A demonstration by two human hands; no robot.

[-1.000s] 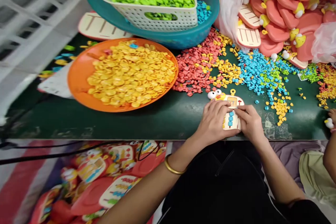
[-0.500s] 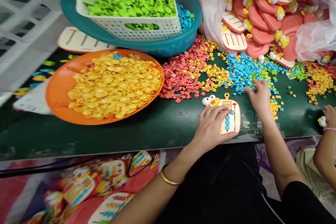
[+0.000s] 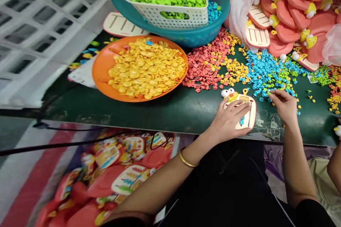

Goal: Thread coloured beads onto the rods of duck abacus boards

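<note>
My left hand (image 3: 231, 120) grips a cream toy board (image 3: 252, 111) at the table's front edge, its fingers spread across the face and its thumb along the lower edge. The board has a red rim, slots and a yellow bird head with bulging white eyes (image 3: 228, 94). Small blue pieces (image 3: 242, 120) sit in one slot, partly hidden by my fingers. To the right, my right hand (image 3: 286, 108) is closed in a pinch at the near edge of a pile of small blue pieces (image 3: 258, 71). Whatever is between its fingertips is too small to make out.
Yellow pieces fill an orange dish (image 3: 99, 74). Behind it, a white basket (image 3: 170, 17) of green pieces rests in a teal basin (image 3: 221, 25). Red pieces (image 3: 205, 67) lie loose. A plastic bag (image 3: 243, 3) holds red toys. Finished-looking toys (image 3: 128, 181) lie below the table.
The view has swung left, so the table things appear further right. My right hand has gone from open fingers over the pieces to a pinch, lower and nearer. My left hand stays on the board.
</note>
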